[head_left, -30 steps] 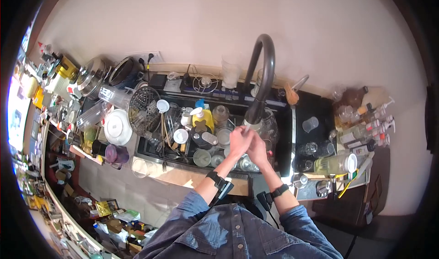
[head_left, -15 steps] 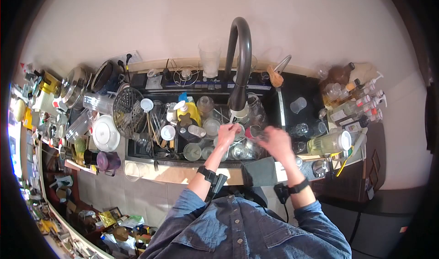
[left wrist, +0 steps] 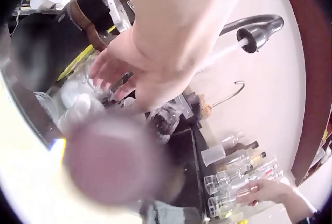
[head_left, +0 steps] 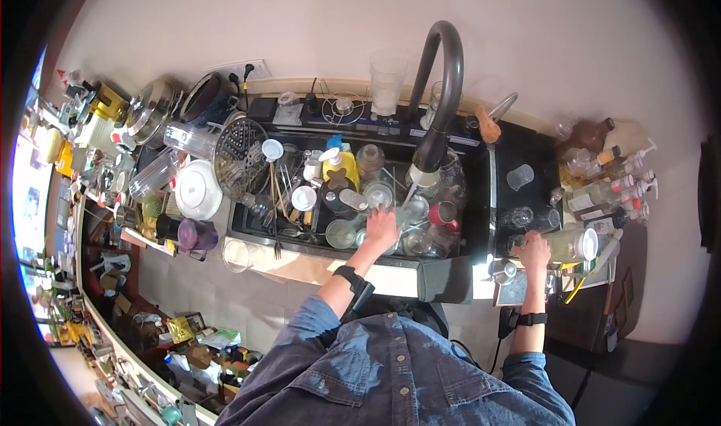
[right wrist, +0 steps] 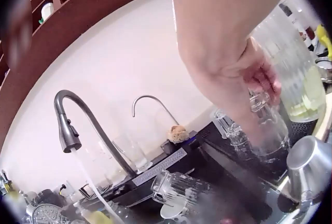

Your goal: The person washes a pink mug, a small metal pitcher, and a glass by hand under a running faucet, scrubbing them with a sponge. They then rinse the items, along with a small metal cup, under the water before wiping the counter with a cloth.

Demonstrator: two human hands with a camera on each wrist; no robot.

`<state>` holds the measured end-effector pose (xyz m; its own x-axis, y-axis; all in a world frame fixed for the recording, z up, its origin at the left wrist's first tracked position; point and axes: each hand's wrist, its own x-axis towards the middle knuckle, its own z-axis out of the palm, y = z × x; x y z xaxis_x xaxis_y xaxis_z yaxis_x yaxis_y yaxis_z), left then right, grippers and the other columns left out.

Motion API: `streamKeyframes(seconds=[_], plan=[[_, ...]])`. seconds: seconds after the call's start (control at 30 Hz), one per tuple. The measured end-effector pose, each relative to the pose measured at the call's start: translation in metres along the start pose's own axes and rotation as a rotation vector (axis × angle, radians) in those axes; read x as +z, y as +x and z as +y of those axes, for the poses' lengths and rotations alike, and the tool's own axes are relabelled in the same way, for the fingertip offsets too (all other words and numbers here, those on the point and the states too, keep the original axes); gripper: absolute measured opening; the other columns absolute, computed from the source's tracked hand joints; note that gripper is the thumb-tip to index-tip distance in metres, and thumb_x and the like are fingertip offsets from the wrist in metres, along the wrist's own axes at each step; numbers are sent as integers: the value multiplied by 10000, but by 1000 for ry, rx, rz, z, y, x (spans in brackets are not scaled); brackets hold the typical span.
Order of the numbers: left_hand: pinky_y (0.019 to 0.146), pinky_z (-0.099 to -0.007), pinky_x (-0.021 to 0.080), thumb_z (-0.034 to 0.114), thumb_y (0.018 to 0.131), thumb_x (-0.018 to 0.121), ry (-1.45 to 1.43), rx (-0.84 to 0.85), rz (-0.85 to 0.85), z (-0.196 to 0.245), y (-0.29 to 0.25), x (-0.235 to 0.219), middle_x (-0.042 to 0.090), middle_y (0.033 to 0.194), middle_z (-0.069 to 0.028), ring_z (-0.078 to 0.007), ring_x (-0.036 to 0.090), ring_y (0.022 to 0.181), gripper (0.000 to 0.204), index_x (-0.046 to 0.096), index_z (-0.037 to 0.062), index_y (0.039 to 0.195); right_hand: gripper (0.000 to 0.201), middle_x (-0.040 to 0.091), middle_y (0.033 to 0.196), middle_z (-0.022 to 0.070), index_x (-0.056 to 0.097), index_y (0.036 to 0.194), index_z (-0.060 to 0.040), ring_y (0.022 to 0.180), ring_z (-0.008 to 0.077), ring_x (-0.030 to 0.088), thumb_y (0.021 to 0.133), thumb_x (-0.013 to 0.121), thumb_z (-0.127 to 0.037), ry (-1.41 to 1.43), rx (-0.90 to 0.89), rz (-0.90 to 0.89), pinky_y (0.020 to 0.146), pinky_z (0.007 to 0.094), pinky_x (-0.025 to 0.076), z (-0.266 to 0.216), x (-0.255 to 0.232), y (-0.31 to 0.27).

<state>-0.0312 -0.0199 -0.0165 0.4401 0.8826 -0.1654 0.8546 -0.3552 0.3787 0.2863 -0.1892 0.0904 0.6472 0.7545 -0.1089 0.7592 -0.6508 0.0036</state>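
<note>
Near the bottom of the head view your two hands are spread well apart. Your right hand (head_left: 535,250) sits at the right of the frame on the dark drainboard side, and its grip is curled round a small clear glass (right wrist: 264,123). That glass stands upright, mouth up, right below your palm, so the hold comes from above along its upright axis. Just beside it, toward the right edge, lies a ribbed jar (head_left: 559,246) of yellowish liquid on its side, and a steel cup (right wrist: 308,169) stands close in the lower right of the wrist view; both crowd the glass.

Your left hand (head_left: 381,227) is in the middle of the frame, down in the sink (head_left: 248,234), fingers spread and loose over the piled glassware (head_left: 409,227); you hold nothing there. A red cup (head_left: 443,214) lies just right of it.

Farther up, the faucet (head_left: 439,95) arches over the basin with water running, and bottles (head_left: 612,189) line the upper right.
</note>
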Motion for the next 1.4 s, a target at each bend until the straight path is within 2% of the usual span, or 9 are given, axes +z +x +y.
streamKeyframes(seconds=[0.3,0.4,0.57,0.6,0.63,0.67,0.8,0.9,1.4], plan=[[706,-410,523,64,780,507,454,-63,-42,11,4,55,455,1129,-189,-384,555,926,516,439,97,1290,406,616,855,138,569,988,-64,843,332,592,666,736,-246,1,-41,236,710,428,471,-21,-27,-22],[786,-531,476,76,746,537,448,-60,24,23,4,74,502,1108,-256,-431,539,993,470,439,-55,1186,360,602,789,130,559,974,-62,787,355,580,697,698,-245,214,-174,295,685,438,451,-70,-40,-28],[767,-591,435,96,808,439,291,-163,166,15,29,129,432,1045,-422,-519,477,978,498,309,-68,1261,313,611,706,131,601,820,6,646,270,610,665,702,-247,538,-591,18,590,393,478,-144,5,1],[771,-578,430,138,816,445,-126,-103,315,5,33,140,437,1061,-363,-489,472,980,492,337,14,1279,234,596,659,59,615,752,-48,619,222,599,665,705,-246,650,-638,-1,562,367,472,-146,55,29],[757,-576,423,159,796,492,-229,-194,433,8,43,156,445,1090,-289,-463,467,998,532,348,95,1304,513,636,889,238,627,979,39,858,351,609,830,563,-448,481,-769,-206,793,401,458,-167,27,22],[711,-548,439,146,769,538,-128,-194,368,8,53,158,456,1123,-215,-427,475,1019,586,330,137,1318,458,644,936,210,643,1015,-32,904,311,616,807,597,-438,444,-688,-302,808,385,459,-182,25,23],[697,-534,445,183,751,555,-212,-118,314,14,61,112,476,1070,-215,-419,492,977,530,380,121,1248,434,656,943,180,649,1034,-67,903,308,619,796,618,-429,705,-622,-601,823,392,454,-225,47,34],[686,-524,449,211,737,568,-270,-88,323,15,64,90,492,1031,-215,-413,505,946,492,416,110,1195,310,543,940,93,490,1133,-8,767,183,511,836,571,-38,951,-389,-766,578,323,464,-238,81,42],[634,-471,472,350,668,632,-560,38,334,17,83,25,568,833,-216,-383,571,789,398,601,53,931,351,523,1067,76,459,1173,-42,941,167,495,895,462,-255,1175,-434,-856,773,313,412,-308,58,25]])
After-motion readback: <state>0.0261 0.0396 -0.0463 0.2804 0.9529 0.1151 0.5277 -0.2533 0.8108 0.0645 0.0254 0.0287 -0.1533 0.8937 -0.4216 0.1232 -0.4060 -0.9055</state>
